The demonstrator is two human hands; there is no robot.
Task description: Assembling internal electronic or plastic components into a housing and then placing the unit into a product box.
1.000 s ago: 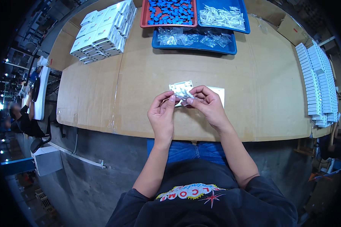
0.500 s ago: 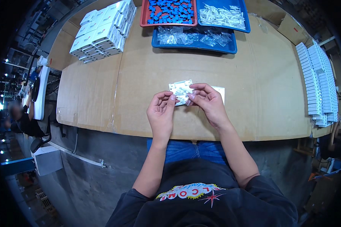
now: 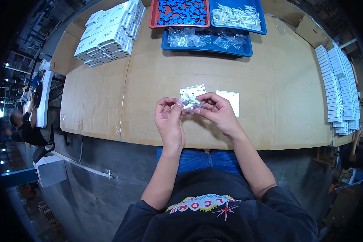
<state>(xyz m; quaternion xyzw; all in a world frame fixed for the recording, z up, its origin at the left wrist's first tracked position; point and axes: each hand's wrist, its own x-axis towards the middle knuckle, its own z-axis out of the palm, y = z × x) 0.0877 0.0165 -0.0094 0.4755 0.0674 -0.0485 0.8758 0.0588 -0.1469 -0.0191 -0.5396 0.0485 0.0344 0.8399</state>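
Note:
Between my two hands is a small clear plastic bag (image 3: 190,101) with small white parts in it. The fingertips of my left hand (image 3: 169,117) pinch its left side. My right hand (image 3: 220,113) grips the right side between thumb and fingers. Just beyond the bag, a white plastic housing (image 3: 198,88) lies on the table, its near part hidden by the bag and my fingers. Beside my right hand rests a flat, square white cover (image 3: 232,104).
Stacked white boxes (image 3: 105,36) stand at the far left, and piles of white pieces (image 3: 334,88) at the right. Ahead are a red tray (image 3: 152,20) of blue parts, a blue tray (image 3: 263,24) of white plugs and a blue tray (image 3: 205,51) of clear bags. The table (image 3: 157,76) is cardboard-covered.
Both hands have drawn slightly toward me with the bag. More of the housing and the square white cover now shows.

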